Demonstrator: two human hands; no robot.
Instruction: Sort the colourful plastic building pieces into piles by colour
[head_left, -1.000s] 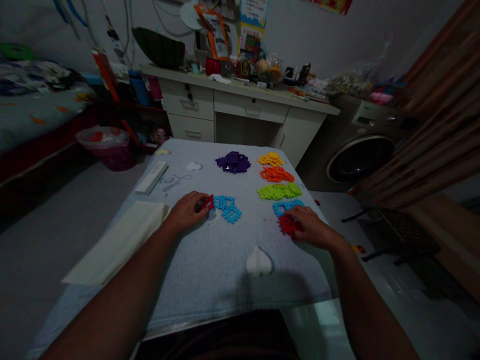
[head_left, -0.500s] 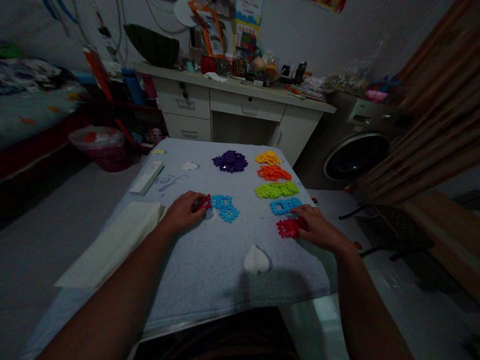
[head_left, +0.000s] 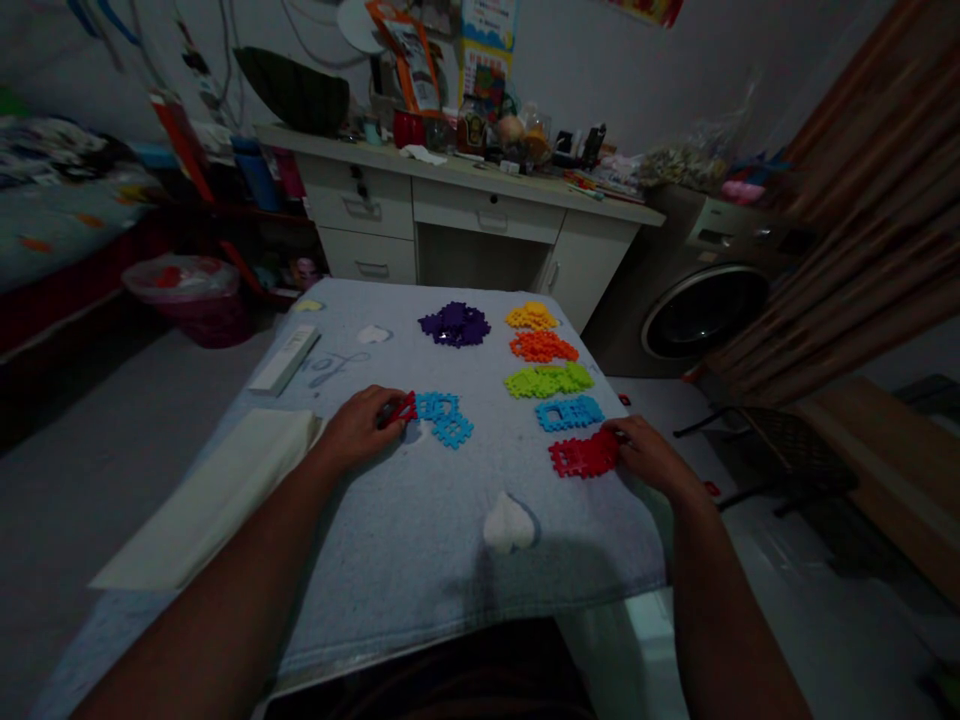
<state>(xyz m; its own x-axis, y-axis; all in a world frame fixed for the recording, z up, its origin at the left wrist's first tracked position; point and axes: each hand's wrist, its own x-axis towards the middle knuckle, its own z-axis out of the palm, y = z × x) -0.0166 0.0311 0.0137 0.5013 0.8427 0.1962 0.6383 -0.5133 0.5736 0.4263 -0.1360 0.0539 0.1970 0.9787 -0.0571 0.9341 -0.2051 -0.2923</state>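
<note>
My left hand (head_left: 365, 428) is closed on a red plastic interlocking piece (head_left: 407, 407), its fingertips pinching the left end. That piece touches light-blue interlocking pieces (head_left: 452, 430), which lie flat on the cloth-covered table. At the right, my right hand (head_left: 646, 450) has thumb and fingers closed on the right end of a row of red interlocking pieces (head_left: 576, 458). Whether it grips one piece or several is hidden by the fingers. Just behind this row lies a group of blue pieces (head_left: 570, 412). Green (head_left: 550, 380), orange (head_left: 544, 347) and yellow pieces (head_left: 531, 316) follow further back.
A purple pile of pieces (head_left: 454, 325) sits at the table's far middle. A white box (head_left: 285, 360) and a folded cream cloth (head_left: 217, 500) lie along the left side. Beyond stand a white desk (head_left: 367, 215), a washing machine (head_left: 675, 290) and a bin (head_left: 195, 300).
My right hand has slid right, from over the red pieces to their right end, uncovering more of them. My left hand still holds its red piece. The view has shifted slightly.
</note>
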